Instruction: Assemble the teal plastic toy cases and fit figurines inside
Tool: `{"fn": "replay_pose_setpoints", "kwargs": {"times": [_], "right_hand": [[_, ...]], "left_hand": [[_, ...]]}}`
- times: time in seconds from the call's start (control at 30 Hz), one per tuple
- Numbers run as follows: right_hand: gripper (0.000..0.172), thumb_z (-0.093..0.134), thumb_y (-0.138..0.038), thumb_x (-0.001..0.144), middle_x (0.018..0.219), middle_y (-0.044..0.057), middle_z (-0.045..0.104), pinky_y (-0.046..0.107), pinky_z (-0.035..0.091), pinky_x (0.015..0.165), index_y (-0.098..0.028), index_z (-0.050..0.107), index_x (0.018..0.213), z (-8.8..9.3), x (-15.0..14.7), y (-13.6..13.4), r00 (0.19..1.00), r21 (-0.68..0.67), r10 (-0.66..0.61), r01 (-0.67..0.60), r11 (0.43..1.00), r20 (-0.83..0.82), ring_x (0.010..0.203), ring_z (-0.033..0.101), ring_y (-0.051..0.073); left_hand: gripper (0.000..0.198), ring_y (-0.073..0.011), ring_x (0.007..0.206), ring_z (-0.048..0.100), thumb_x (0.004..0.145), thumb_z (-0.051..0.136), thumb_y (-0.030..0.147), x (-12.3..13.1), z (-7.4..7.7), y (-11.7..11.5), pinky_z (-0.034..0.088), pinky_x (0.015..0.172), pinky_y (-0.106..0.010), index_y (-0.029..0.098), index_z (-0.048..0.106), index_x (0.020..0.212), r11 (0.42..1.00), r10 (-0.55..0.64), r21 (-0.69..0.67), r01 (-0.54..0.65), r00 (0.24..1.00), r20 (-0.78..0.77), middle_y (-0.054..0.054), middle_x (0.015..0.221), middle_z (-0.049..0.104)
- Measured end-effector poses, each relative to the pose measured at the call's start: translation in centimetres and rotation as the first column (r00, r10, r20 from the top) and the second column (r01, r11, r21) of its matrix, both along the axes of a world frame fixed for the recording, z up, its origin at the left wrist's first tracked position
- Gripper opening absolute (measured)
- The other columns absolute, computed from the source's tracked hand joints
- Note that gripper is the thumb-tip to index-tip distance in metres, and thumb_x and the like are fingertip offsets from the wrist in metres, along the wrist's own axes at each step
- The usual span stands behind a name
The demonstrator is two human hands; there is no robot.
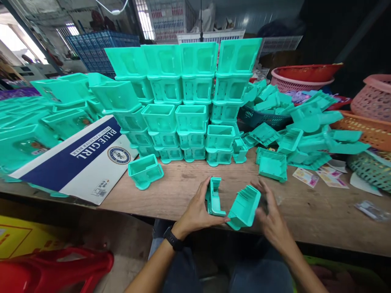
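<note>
Nearside of the box stack point(192, 138), the left hand point(197, 209) grips a green bracket point(215, 201), fingers curled; the right hand point(273, 219) is half-open, blurred, its hold indeterminable. Between them, a green housing point(244, 205) slants lengthwise toward the stack's right end, left thumb at its near corner.

The left hand point(197, 209) gripped a green shell point(215, 201); a second shell point(244, 206) tilted between it and the spread, blurred right hand point(271, 217). Bins point(197, 87) stood stacked behind, near a carton point(91, 162).
</note>
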State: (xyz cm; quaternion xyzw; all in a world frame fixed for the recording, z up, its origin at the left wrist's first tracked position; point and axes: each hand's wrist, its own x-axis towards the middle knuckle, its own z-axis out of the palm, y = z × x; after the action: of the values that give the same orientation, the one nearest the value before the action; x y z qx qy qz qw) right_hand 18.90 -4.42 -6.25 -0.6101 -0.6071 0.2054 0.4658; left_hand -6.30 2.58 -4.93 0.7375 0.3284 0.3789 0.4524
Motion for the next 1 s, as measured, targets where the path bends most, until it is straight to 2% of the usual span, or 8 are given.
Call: {"fn": "replay_pose_setpoints", "kwargs": {"times": [0.07, 0.13, 0.23, 0.4, 0.57, 0.73, 0.87, 1.0], "right_hand": [[0.109, 0.070, -0.063, 0.088, 0.170, 0.018, 0.031, 0.060, 0.043, 0.117, -0.029, 0.005, 0.169, -0.7, 0.1, -1.5, 0.980, -0.104, 0.149, -0.136, 0.985, 0.131, 0.153, 0.038, 0.039], [0.124, 0.080, -0.056, 0.081, 0.171, 0.017, 0.030, 0.062, 0.044, 0.117, -0.031, -0.004, 0.169, -0.9, -0.1, -1.9, 0.957, -0.158, 0.188, -0.154, 0.975, 0.223, 0.154, 0.037, 0.041], [0.123, 0.082, -0.044, 0.080, 0.169, 0.017, 0.034, 0.060, 0.045, 0.117, -0.032, -0.003, 0.169, -0.3, -0.8, -1.0, 0.932, -0.150, 0.238, -0.203, 0.968, 0.273, 0.153, 0.038, 0.040], [0.126, 0.079, -0.027, 0.075, 0.169, 0.020, 0.033, 0.058, 0.044, 0.118, -0.029, -0.004, 0.169, 0.8, -1.3, 1.1, 0.886, -0.190, 0.408, -0.371, 0.909, 0.222, 0.152, 0.040, 0.039], [0.131, 0.081, -0.019, 0.066, 0.166, 0.020, 0.039, 0.057, 0.047, 0.116, -0.027, 0.000, 0.170, 0.9, -1.4, 1.3, 0.894, -0.155, 0.396, -0.369, 0.916, 0.210, 0.147, 0.047, 0.040], [0.132, 0.079, -0.017, 0.065, 0.167, 0.017, 0.039, 0.054, 0.049, 0.115, -0.028, -0.001, 0.170, 1.4, -1.0, 1.2, 0.881, -0.149, 0.414, -0.389, 0.909, 0.228, 0.147, 0.048, 0.039], [0.134, 0.081, -0.019, 0.068, 0.166, 0.017, 0.040, 0.051, 0.051, 0.113, -0.028, -0.007, 0.169, 1.7, -0.9, 1.2, 0.869, -0.160, 0.447, -0.420, 0.893, 0.212, 0.146, 0.049, 0.037], [0.134, 0.083, -0.021, 0.068, 0.165, 0.018, 0.042, 0.050, 0.052, 0.111, -0.027, -0.004, 0.170, 1.6, -0.9, 1.2, 0.861, -0.165, 0.467, -0.440, 0.883, 0.202, 0.144, 0.052, 0.037]], "left_hand": [[0.125, -0.0414, 0.156, 0.033, 0.063, 0.099, 0.050, -0.1, 0.0, 0.1, 0.032, 0.129, -0.060, 0.025, 0.026, 0.162, 1.000, -0.017, -0.010, 0.016, 1.000, -0.011, -0.016, 0.167, 0.035], [0.128, -0.0417, 0.155, 0.034, 0.061, 0.100, 0.053, -0.2, 0.1, 0.2, 0.031, 0.129, -0.060, 0.025, 0.026, 0.162, 0.999, -0.048, -0.023, 0.048, 0.999, -0.025, -0.017, 0.167, 0.034], [0.127, -0.0412, 0.153, 0.038, 0.059, 0.100, 0.056, -0.4, 0.3, 0.3, 0.033, 0.128, -0.060, 0.025, 0.029, 0.160, 0.994, -0.100, -0.034, 0.099, 0.995, -0.028, -0.016, 0.165, 0.039], [0.123, -0.0403, 0.147, 0.046, 0.059, 0.101, 0.054, -0.4, 0.6, 0.4, 0.035, 0.126, -0.060, 0.027, 0.034, 0.157, 0.990, -0.140, -0.035, 0.139, 0.990, -0.022, -0.014, 0.159, 0.046], [0.122, -0.0404, 0.147, 0.046, 0.057, 0.102, 0.052, -0.4, 0.6, 0.3, 0.038, 0.124, -0.059, 0.025, 0.034, 0.156, 0.993, -0.115, -0.021, 0.114, 0.993, -0.032, -0.015, 0.158, 0.048], [0.123, -0.0411, 0.145, 0.048, 0.057, 0.101, 0.054, -0.5, 0.4, 0.1, 0.040, 0.122, -0.060, 0.024, 0.032, 0.155, 0.999, -0.051, -0.014, 0.050, 0.995, -0.081, -0.017, 0.156, 0.048], [0.124, -0.0416, 0.145, 0.047, 0.057, 0.101, 0.054, -0.7, 0.4, 0.0, 0.038, 0.123, -0.061, 0.023, 0.030, 0.155, 0.998, -0.058, -0.038, 0.053, 0.991, -0.121, -0.019, 0.156, 0.047], [0.126, -0.0428, 0.147, 0.045, 0.057, 0.101, 0.055, -0.8, 0.4, 0.0, 0.036, 0.124, -0.062, 0.023, 0.029, 0.156, 0.998, -0.045, -0.045, 0.038, 0.988, -0.145, -0.019, 0.157, 0.045]]}}
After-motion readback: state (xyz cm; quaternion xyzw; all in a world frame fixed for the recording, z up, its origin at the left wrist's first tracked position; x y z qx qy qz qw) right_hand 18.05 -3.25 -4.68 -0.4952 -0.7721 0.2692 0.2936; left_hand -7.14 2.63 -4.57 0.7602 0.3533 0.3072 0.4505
